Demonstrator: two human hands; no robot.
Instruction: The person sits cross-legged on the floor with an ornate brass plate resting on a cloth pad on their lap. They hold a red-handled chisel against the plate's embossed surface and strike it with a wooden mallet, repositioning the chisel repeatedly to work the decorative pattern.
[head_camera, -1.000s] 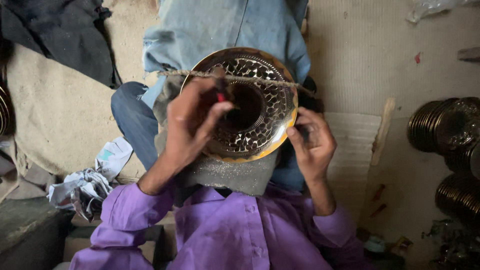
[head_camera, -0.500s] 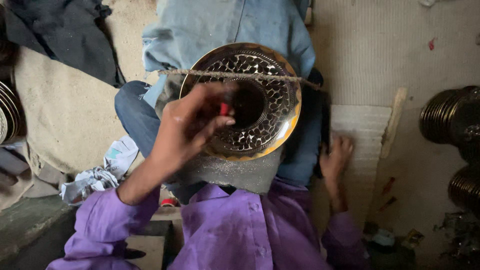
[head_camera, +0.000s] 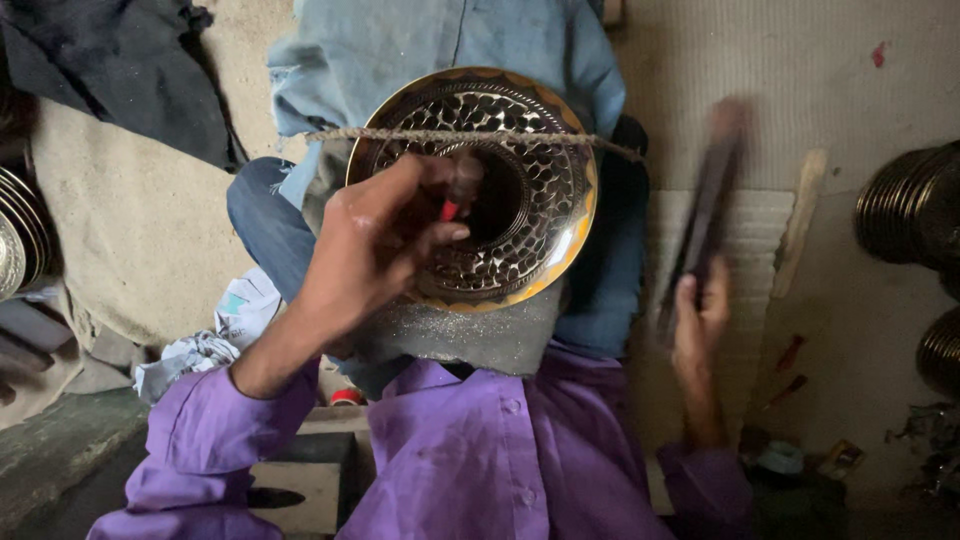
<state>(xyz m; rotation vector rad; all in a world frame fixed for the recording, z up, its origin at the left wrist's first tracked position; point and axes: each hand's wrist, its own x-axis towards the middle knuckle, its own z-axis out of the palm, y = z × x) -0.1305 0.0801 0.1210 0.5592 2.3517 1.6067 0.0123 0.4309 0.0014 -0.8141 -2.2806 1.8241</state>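
Observation:
A round brass bowl (head_camera: 560, 245) with a dark engraved pattern and a shiny gold rim rests tilted on my lap, held by a cord (head_camera: 520, 137) stretched across its upper part. My left hand (head_camera: 385, 240) is closed on a small red-tipped tool (head_camera: 451, 208) whose end touches the bowl's inner pattern. My right hand (head_camera: 700, 315), off to the right of the bowl, grips a long dark mallet-like tool (head_camera: 708, 205) that is raised and blurred. A grey pad (head_camera: 480, 335) lies under the bowl.
Stacks of dark metal plates (head_camera: 915, 210) stand at the right edge, and more plates (head_camera: 20, 240) at the left. Crumpled cloth and paper (head_camera: 215, 335) lie left of my knee. A wooden stick (head_camera: 800, 220) rests on the ribbed mat (head_camera: 750, 300).
My right hand left the bowl's rim, dropped to the mat, and has come up holding the long dark tool. My left hand stays on the bowl with the red-tipped tool.

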